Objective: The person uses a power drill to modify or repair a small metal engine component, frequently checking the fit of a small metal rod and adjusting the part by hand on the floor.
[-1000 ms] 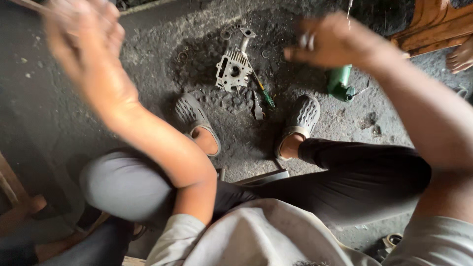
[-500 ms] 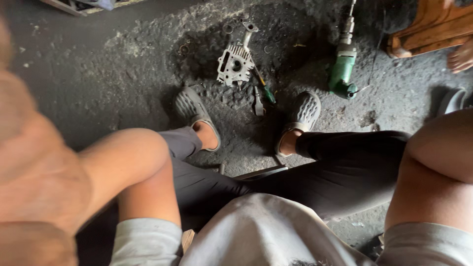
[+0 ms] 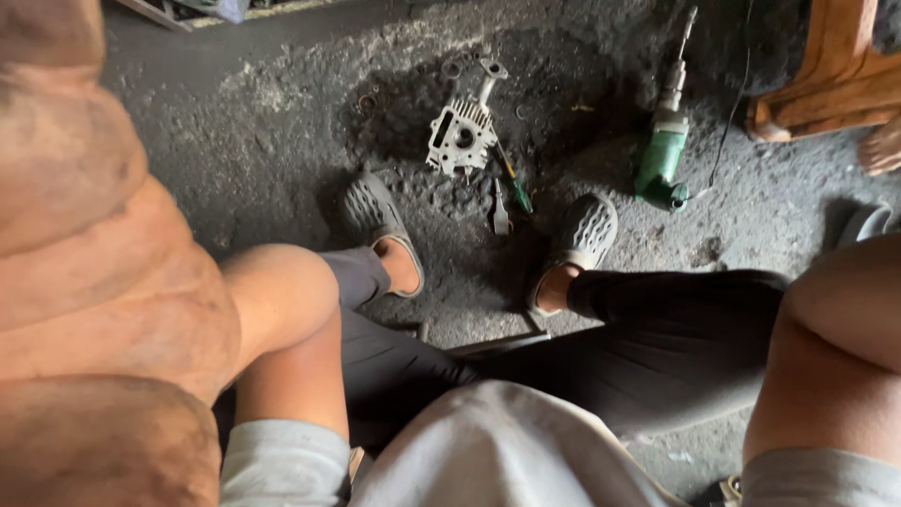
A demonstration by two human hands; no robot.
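Looking down past my knees now. My left hand (image 3: 84, 253) is raised right up against the camera, a big blurred mass on the left, and I cannot tell whether it is open or closed. My right hand is out of view; only that bent arm shows at the right edge.

Landmark: the finned metal engine part (image 3: 462, 133) on the oily floor (image 3: 235, 122), well apart from both arms, beyond my grey clogs (image 3: 375, 216). Its long axis runs from its blocky body up to a flanged neck, tilted slightly right. Just below it lie a green-handled screwdriver (image 3: 516, 188) and a small metal piece. Right of it, a green power tool (image 3: 664, 155). I'd judge neither arm clearly nearer.
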